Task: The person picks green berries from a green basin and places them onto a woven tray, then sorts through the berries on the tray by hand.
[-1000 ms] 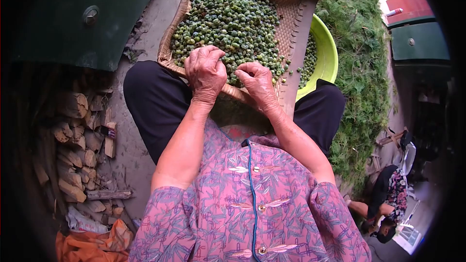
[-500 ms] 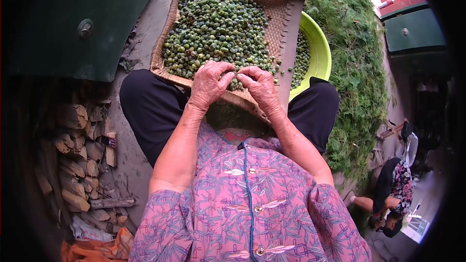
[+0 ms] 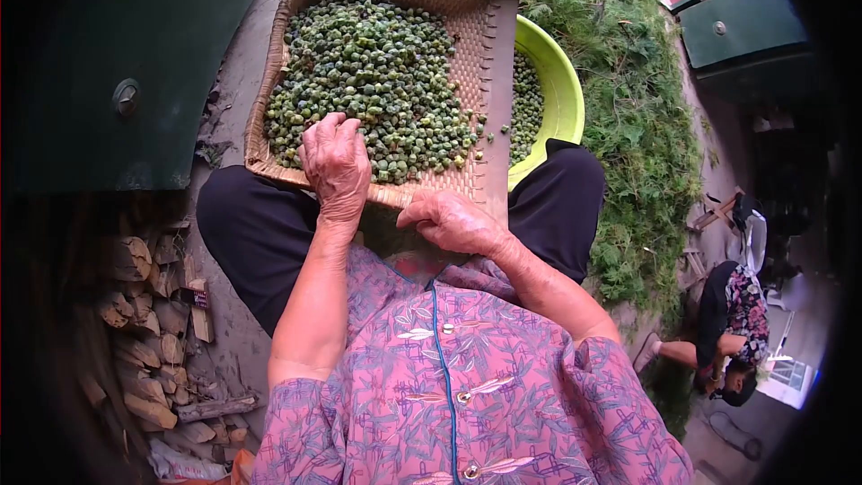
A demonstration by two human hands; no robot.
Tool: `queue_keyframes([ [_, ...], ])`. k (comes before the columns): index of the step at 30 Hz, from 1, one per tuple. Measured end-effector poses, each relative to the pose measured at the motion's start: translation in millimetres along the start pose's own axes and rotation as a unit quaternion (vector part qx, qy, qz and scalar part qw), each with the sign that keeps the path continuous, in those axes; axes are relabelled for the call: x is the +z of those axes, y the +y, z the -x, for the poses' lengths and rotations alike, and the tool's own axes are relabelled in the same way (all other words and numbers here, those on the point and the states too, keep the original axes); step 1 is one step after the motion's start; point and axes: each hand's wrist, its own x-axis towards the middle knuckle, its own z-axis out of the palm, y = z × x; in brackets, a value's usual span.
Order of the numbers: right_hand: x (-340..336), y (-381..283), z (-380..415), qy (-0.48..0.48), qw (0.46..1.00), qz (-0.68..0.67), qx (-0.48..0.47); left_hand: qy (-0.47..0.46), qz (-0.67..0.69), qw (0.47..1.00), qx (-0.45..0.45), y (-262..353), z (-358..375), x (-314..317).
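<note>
A woven basket tray (image 3: 473, 72) rests across my lap, heaped with small round green fruits (image 3: 382, 72). My left hand (image 3: 338, 166) reaches over the tray's near rim, its fingers curled down at the lower edge of the heap. The fingertips are partly hidden, so whatever they pinch does not show. Closer to my body, my right hand (image 3: 456, 221) lies at the tray's near right rim with its fingers folded in. Anything inside that hand is out of sight.
A lime-green basin (image 3: 563, 94) with more green fruits stands behind the tray's right side. Cut greenery (image 3: 637, 153) covers the ground at right. Split firewood (image 3: 148, 332) is stacked at left beneath a dark green panel (image 3: 117, 27). Another person (image 3: 732, 328) bends over at far right.
My hands were together over the tray's front edge and have parted. The left has moved onto the heap, the right down to the rim. The whole view has shifted somewhat.
</note>
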Motion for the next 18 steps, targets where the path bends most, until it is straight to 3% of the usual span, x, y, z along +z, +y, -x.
queue_keyframes([
  [2,-16,3,-9,0.003,0.999,-0.020,0.043,0.001,-0.049,0.999,-0.016,-2,1,4],
  [7,-44,57,-53,0.231,0.966,0.078,0.080,-0.011,-0.085,0.996,-0.015,2,2,5],
  [10,-56,90,-88,0.311,0.940,0.135,0.042,-0.017,-0.079,0.997,-0.020,1,3,7],
  [14,-53,110,-118,0.336,0.926,0.147,0.092,-0.024,-0.078,0.996,-0.021,2,3,7],
  [18,-42,104,-107,0.289,0.936,0.159,0.118,-0.027,-0.076,0.996,-0.023,2,4,8],
])
